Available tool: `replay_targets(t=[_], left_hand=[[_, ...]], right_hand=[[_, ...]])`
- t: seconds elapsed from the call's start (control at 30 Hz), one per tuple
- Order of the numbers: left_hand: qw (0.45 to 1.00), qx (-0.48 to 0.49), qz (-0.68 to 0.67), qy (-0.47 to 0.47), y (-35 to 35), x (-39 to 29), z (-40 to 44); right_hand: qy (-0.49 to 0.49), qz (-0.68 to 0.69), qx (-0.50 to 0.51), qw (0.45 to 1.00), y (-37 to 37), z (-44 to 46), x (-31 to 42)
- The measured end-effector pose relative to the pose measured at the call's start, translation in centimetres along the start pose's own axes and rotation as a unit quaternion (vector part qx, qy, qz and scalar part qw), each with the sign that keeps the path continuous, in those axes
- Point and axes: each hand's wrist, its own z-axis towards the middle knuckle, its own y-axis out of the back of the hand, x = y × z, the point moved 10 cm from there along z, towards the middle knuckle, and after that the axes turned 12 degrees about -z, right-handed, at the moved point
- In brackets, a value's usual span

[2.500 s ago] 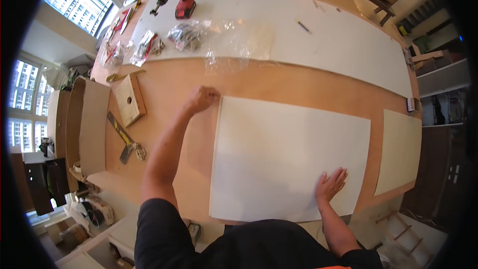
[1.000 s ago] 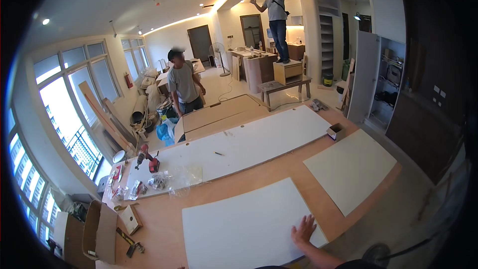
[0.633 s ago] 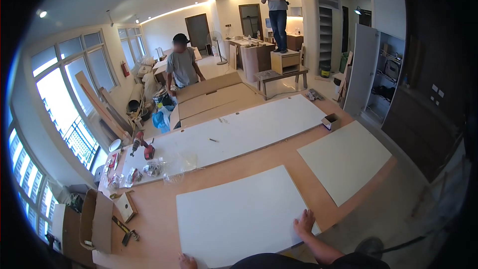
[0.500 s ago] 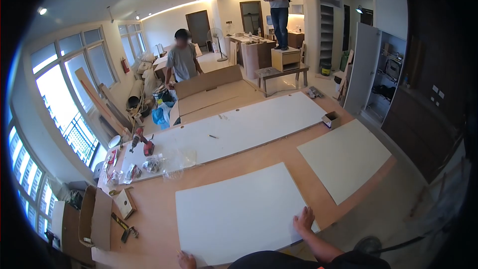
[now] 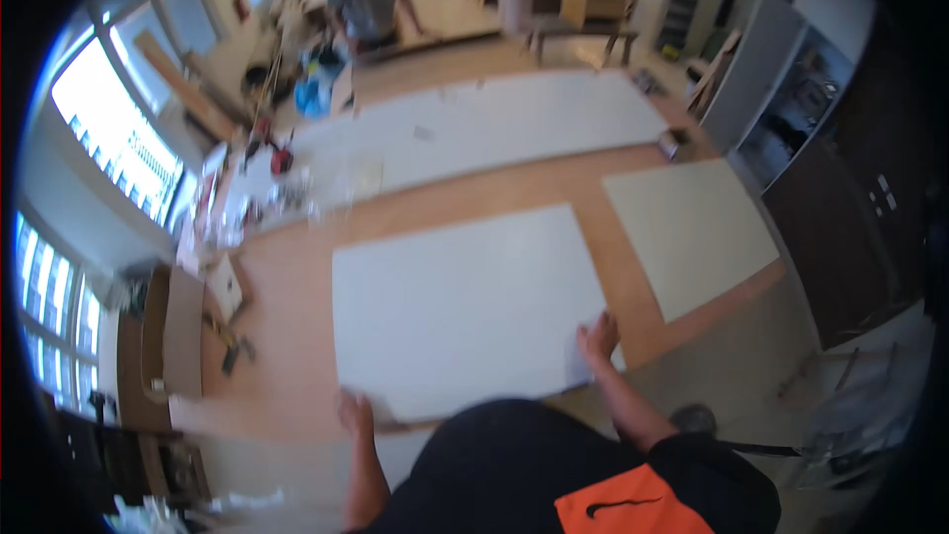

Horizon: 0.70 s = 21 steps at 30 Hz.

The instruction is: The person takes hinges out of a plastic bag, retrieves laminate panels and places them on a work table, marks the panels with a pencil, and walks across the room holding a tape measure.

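Observation:
A rectangular white panel [image 5: 465, 307] lies on the brown-topped worktable [image 5: 277, 336] right in front of my body. My left hand [image 5: 354, 409] grips the panel's near left corner, its fingers blurred and partly hidden. On the near right side, my right hand [image 5: 596, 338] is closed over the panel's edge, thumb side up. To the right lies a second, cream-white panel [image 5: 697, 237], apart from the first. Beyond both stretches a long white board [image 5: 474, 133].
A hammer [image 5: 229, 344] and a small wooden piece [image 5: 224, 289] lie left of the panel. A red drill [image 5: 281, 159] and plastic bags [image 5: 287, 196] rest on the long board's left end. A small box [image 5: 674, 144] stands at its right. A person [image 5: 368, 0] stands beyond the table.
My view has tilted down, showing more of my body and forearms. Both hands stay at the panel's edges. The person beyond the table has turned and moved beside the far board.

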Motion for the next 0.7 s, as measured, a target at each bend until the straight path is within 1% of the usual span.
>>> replay_targets(t=[0.03,0.07,0.1,0.13,0.27,0.37,0.4,0.43,0.47,0.53,0.63,0.67,0.7], left_hand=[[0.999,0.015,0.005,0.03,1.6,-2.2,-0.2],[1.0,0.001,-0.01,0.022,3.1,-3.9,-0.4],[0.997,0.016,-0.023,0.069,4.6,-5.9,-0.8],[0.999,0.009,-0.005,0.054,4.1,-5.2,-0.5],[0.997,0.02,-0.012,0.067,4.5,-5.5,-0.3],[0.996,0.028,-0.044,0.071,4.3,-5.2,-0.1],[0.996,0.024,-0.054,0.065,3.7,-4.4,0.2],[0.996,0.019,-0.063,0.061,3.5,-3.7,0.4],[0.998,0.005,-0.033,0.056,4.3,-4.7,0.5],[0.991,-0.046,-0.115,0.056,6.7,-6.4,0.5],[0.964,-0.112,-0.23,0.07,9.4,-6.5,1.4],[0.951,-0.135,-0.267,0.076,10.0,-6.3,1.8],[0.905,-0.13,-0.38,0.139,9.6,-5.2,2.0]], right_hand=[[0.002,-0.008,-0.014,1.0,0.6,-0.3,0.4],[0.006,-0.012,-0.035,0.999,1.6,-0.6,0.9],[0.01,-0.022,-0.035,0.999,1.9,-0.7,1.2],[0.012,-0.03,-0.038,0.999,2.2,-0.5,1.4],[0.006,-0.054,-0.056,0.997,2.9,-0.7,1.8],[0.003,-0.061,-0.039,0.997,2.3,-0.2,1.5],[-0.014,-0.048,0.005,0.999,1.2,0.1,0.9],[-0.022,-0.07,0.005,0.997,1.1,0.0,1.2],[-0.027,-0.092,0.005,0.995,1.3,-0.4,1.7],[-0.021,-0.132,-0.001,0.991,2.6,-1.3,3.7],[0.164,-0.159,0.01,0.974,2.3,-3.7,11.4],[0.221,-0.135,0.023,0.966,1.6,-4.9,14.4],[0.286,-0.096,0.026,0.953,0.8,-6.5,17.3]])
